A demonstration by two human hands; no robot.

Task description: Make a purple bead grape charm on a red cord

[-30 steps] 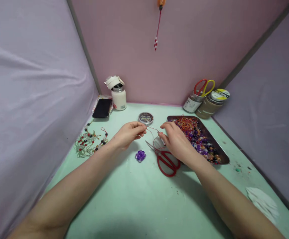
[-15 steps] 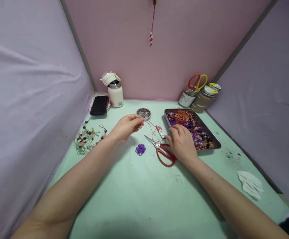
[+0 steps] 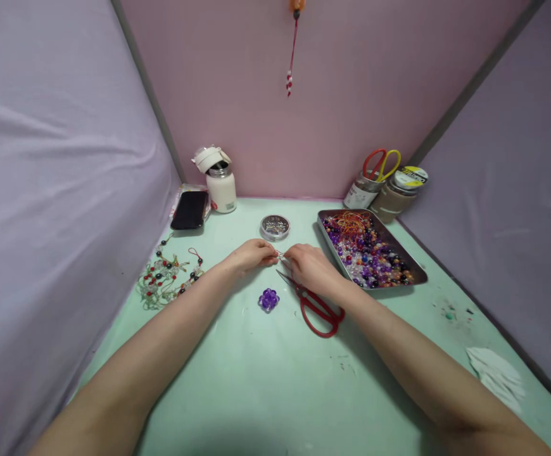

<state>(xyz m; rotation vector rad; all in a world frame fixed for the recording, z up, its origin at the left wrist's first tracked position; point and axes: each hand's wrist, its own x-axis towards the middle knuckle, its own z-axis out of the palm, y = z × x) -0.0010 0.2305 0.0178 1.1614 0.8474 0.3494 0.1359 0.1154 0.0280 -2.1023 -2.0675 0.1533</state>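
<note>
Near the middle of the table, my left hand [image 3: 255,254] pinches a thin red cord [image 3: 280,254]. My right hand [image 3: 311,268] has its fingertips closed at the cord's other side, a short gap away. Red-handled scissors [image 3: 322,314] lie below my right hand, blades pointing to the upper left and partly covered by it. A purple beaded cluster [image 3: 268,299] rests on the table just in front of the hands. Behind them sits a round clear case [image 3: 275,227] with dark contents. The lighter seen earlier is hidden behind my right hand.
A metal tray [image 3: 422,278] of mixed beads and orange thread stands at right. Two jars [image 3: 360,197], one holding scissors, are behind it. At left are beaded strings [image 3: 161,278], a phone [image 3: 190,210] and a white bottle [image 3: 221,190]. A white cloth [image 3: 495,375] lies far right.
My right hand has moved left from beside the tray to the cord, close to my left hand. The scissors have shifted slightly in view, along with the whole scene.
</note>
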